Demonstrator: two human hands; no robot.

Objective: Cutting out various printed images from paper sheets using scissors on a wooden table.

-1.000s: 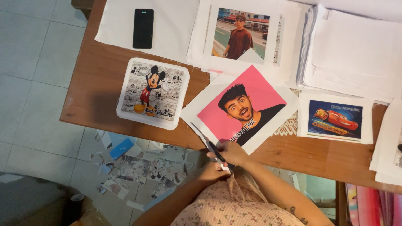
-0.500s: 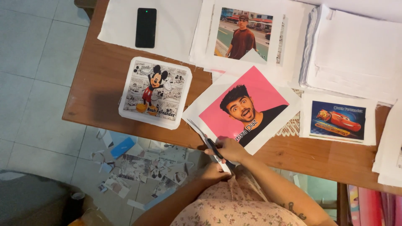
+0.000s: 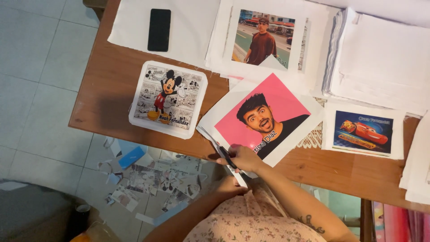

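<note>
My right hand is closed around the handles of the scissors, blades parted and pointing up-left along the white border of the pink print. The print lies tilted at the near edge of the table, its lower corner hanging over toward me. My left hand sits just below the table edge, under the print's overhanging corner; I cannot tell whether its fingers are pinching the paper or only propping it.

To cut well here, I judge I should keep the blades close to the pink edge and parallel to it, take long strokes without snapping the tips shut, and feed the sheet with the left hand instead of twisting the scissors. The sheet should stay flat so the line does not wander into the portrait.

Beside it lie a cartoon-mouse print to the left, a red-car print to the right, a street photo above, and a phone. Paper scraps litter the floor.
</note>
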